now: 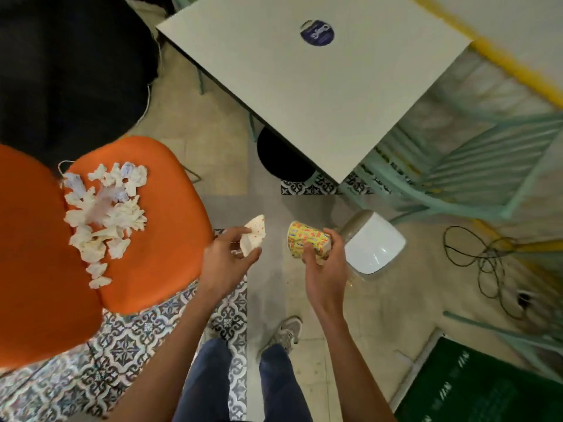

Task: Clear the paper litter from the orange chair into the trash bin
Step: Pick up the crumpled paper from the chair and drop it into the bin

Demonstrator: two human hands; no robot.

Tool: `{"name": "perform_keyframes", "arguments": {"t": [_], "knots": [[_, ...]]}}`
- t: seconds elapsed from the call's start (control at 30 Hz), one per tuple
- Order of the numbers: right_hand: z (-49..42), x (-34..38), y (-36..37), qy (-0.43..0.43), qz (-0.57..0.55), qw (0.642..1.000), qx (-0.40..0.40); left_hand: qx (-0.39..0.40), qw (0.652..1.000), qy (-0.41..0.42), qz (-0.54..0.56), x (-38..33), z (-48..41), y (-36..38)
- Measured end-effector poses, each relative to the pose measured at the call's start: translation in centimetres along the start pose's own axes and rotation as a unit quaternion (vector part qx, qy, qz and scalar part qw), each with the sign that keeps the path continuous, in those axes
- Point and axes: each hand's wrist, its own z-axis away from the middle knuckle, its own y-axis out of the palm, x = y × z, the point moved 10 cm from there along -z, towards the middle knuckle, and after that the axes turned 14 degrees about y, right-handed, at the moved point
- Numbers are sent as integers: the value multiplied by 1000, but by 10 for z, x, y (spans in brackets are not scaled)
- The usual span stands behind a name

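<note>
The left grip [225,260] pinches a crumpled red-dotted paper [254,236]. The right grip [326,269] is curled round a yellow patterned paper cup [306,240]. Just right of the right grip stands the white-lidded trash bin [376,245]. Left of the left grip, a heap of crumpled paper scraps [103,214] lies on the orange chair [164,239].

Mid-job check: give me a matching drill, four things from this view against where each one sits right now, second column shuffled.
Things:
1 pile of crumpled white paper scraps
2 white red-dotted paper piece
3 yellow patterned paper cup
4 white-lidded trash bin

Places:
a in the right hand
b on the tiled floor
c on the orange chair seat
d in the left hand

Pairs: 1-c, 2-d, 3-a, 4-b
</note>
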Motion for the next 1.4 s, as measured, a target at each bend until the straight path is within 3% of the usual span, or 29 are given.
{"name": "perform_keyframes", "arguments": {"t": [0.3,0.57,0.83,1.03,1.23,1.4], "knots": [[-9,-62,-138,74,-77,988,-115,85,995,40,19,-103,2,106],[-41,-127,-176,180,-82,955,-220,178,982,64,4,-117,-7,171],[-113,-146,-135,125,81,976,-157,218,974,61,20,-102,-34,196],[-163,-149,-101,83,297,944,-117,255,966,47,9,-81,-59,207],[-182,-153,-84,62,387,911,-129,285,958,41,4,-65,-84,227],[-184,-157,-79,81,332,931,-127,301,953,-3,21,-49,-97,252]]}}
